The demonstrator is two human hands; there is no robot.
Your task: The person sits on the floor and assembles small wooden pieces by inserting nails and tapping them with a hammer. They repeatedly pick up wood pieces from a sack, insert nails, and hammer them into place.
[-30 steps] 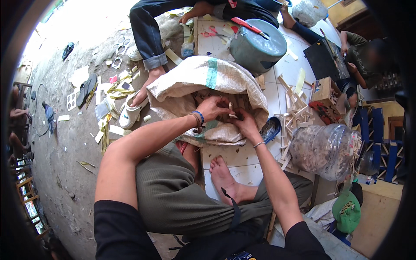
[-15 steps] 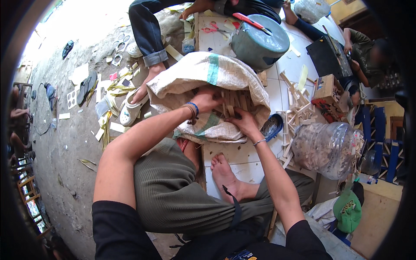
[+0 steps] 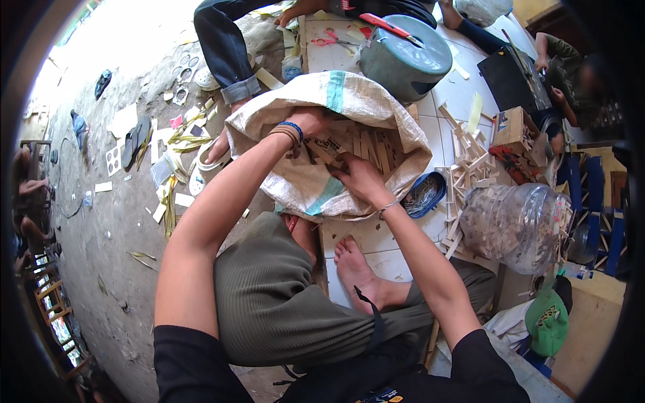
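A white woven sack [image 3: 275, 111] with green stripes lies open-mouthed in front of me, its rim rolled outward. Inside it are several small flat wooden sticks [image 3: 379, 153]. My left hand [image 3: 311, 122] reaches into the sack near the far rim; its fingers are mostly hidden in shadow and behind the cloth. My right hand [image 3: 361, 178] is in the sack's near right part, fingers bent and closed on a pale wooden stick [image 3: 325, 157] beside the pile.
Right of the sack sit a blue tray [image 3: 427, 195], a heap of wooden frames [image 3: 470, 158] and a large clear plastic jar [image 3: 514, 225]. A grey-green tub [image 3: 406, 60] bears a red cutter [image 3: 390, 28]. Another person's leg [image 3: 232, 57] is beyond; scraps litter the ground.
My left hand has moved away from the sticks toward the far left of the sack's mouth. My right hand has shifted slightly left and nearer me. The sack's mouth has widened.
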